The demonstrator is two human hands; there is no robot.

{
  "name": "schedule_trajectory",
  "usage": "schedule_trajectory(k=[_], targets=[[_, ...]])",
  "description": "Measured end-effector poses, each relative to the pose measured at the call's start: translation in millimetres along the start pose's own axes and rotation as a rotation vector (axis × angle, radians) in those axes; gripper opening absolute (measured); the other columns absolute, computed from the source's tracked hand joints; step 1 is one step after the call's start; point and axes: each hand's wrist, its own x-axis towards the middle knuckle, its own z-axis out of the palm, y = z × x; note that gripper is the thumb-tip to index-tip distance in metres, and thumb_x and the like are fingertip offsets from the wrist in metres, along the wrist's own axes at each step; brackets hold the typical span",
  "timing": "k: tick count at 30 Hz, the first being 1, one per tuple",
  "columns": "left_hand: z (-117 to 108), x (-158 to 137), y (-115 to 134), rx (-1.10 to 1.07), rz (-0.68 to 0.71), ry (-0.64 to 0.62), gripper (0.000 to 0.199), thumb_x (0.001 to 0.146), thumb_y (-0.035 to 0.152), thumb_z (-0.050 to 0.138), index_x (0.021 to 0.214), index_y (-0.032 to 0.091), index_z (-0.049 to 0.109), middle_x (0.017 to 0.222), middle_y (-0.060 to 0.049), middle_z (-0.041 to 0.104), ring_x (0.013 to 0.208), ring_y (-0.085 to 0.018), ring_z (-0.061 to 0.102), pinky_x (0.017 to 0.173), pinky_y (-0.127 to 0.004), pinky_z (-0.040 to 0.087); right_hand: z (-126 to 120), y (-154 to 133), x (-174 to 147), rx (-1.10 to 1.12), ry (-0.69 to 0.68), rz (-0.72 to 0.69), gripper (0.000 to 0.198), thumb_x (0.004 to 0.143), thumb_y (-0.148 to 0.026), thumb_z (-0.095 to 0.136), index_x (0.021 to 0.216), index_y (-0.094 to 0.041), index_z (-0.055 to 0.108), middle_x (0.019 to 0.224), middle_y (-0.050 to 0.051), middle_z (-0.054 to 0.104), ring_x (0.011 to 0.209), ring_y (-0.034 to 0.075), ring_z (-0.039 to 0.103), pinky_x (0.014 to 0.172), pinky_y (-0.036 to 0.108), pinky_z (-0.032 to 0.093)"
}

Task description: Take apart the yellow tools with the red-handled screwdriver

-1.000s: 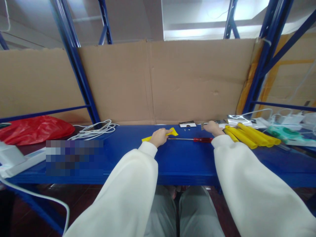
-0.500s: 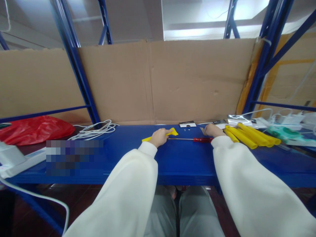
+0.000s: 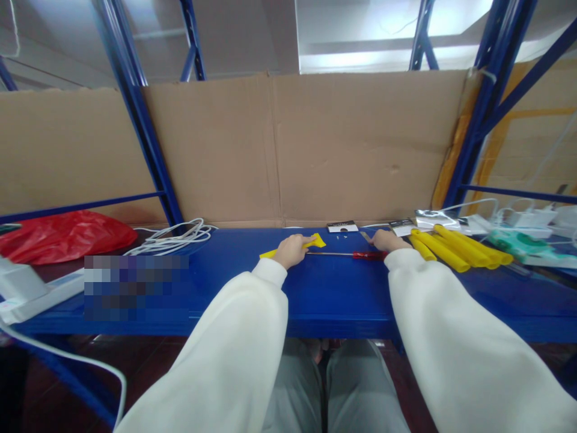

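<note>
My left hand (image 3: 291,251) is closed around a yellow plastic tool with a flared head (image 3: 320,241), and the tool's other end pokes out to the left of my fist. At the right, my right hand (image 3: 386,240) pinches a small flat metallic piece, like a blade (image 3: 366,237), low over the blue tabletop. Between my hands lies a screwdriver with a red handle (image 3: 367,255), its shaft pointing toward my left hand. Tiny screws (image 3: 341,237) rest beyond it, in front of a black and white packet (image 3: 342,227).
Several yellow tubes (image 3: 444,251) are piled to the right of my right hand, with silver packaging (image 3: 437,220) behind. A coiled white cable (image 3: 175,239), a red plastic bag (image 3: 72,236) and a white power strip (image 3: 45,297) occupy the left side. Cardboard (image 3: 315,150) walls the back.
My right hand has shifted slightly to the left, its fingers extended further, and the metallic piece has moved a little left with it. My left hand stays on the yellow tool.
</note>
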Motion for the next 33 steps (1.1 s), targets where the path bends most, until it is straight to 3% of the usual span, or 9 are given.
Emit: schedule_trajectory(k=[9, 14, 18, 28, 33], targets=[[-0.9, -0.9, 1.2, 0.000, -0.005, -0.002, 0.049, 0.094, 0.022, 0.057, 0.142, 0.034, 0.059, 0.125, -0.007, 0.071, 0.117, -0.024, 0.066, 0.099, -0.030, 0.050, 2.0, 0.3, 0.1, -0.007, -0.030, 0.025, 0.049, 0.092, -0.058, 0.053, 0.104, -0.017, 0.078, 0.106, 0.017, 0.076, 0.103, 0.028, 0.071, 0.090, 0.039, 0.050], [-1.2, -0.9, 1.5, 0.000, -0.004, -0.003, 0.049, 0.095, 0.022, 0.056, 0.142, 0.035, 0.058, 0.125, -0.006, 0.071, 0.118, -0.023, 0.065, 0.100, -0.030, 0.050, -2.2, -7.5, -3.8, -0.033, -0.071, 0.071, 0.054, 0.094, -0.058, 0.051, 0.111, -0.014, 0.076, 0.108, 0.021, 0.075, 0.105, 0.031, 0.071, 0.087, 0.040, 0.053], [-0.8, -0.8, 1.4, -0.007, -0.007, -0.006, 0.050, 0.095, 0.021, 0.055, 0.142, 0.036, 0.058, 0.125, -0.005, 0.071, 0.118, -0.024, 0.065, 0.099, -0.030, 0.050, -6.8, -14.6, -9.2, -0.071, -0.119, 0.139, 0.048, 0.096, -0.049, 0.053, 0.119, -0.012, 0.072, 0.117, 0.023, 0.072, 0.113, 0.033, 0.068, 0.091, 0.042, 0.052], [0.3, -0.3, -0.3, -0.015, 0.003, -0.006, 0.050, 0.095, 0.020, 0.054, 0.143, 0.034, 0.058, 0.126, -0.005, 0.070, 0.118, -0.024, 0.065, 0.099, -0.030, 0.050, -9.4, -16.6, -13.6, -0.096, -0.152, 0.134, 0.040, 0.095, -0.029, 0.055, 0.127, -0.010, 0.067, 0.123, 0.025, 0.069, 0.117, 0.034, 0.066, 0.094, 0.043, 0.050], [0.4, 0.0, 0.4, -0.015, 0.003, -0.013, 0.050, 0.095, 0.020, 0.054, 0.143, 0.033, 0.057, 0.128, -0.006, 0.069, 0.119, -0.024, 0.064, 0.101, -0.031, 0.049, -8.7, -19.7, -11.7, -0.098, -0.143, 0.128, 0.042, 0.096, -0.038, 0.053, 0.120, -0.008, 0.071, 0.115, 0.026, 0.072, 0.110, 0.033, 0.068, 0.091, 0.042, 0.051]])
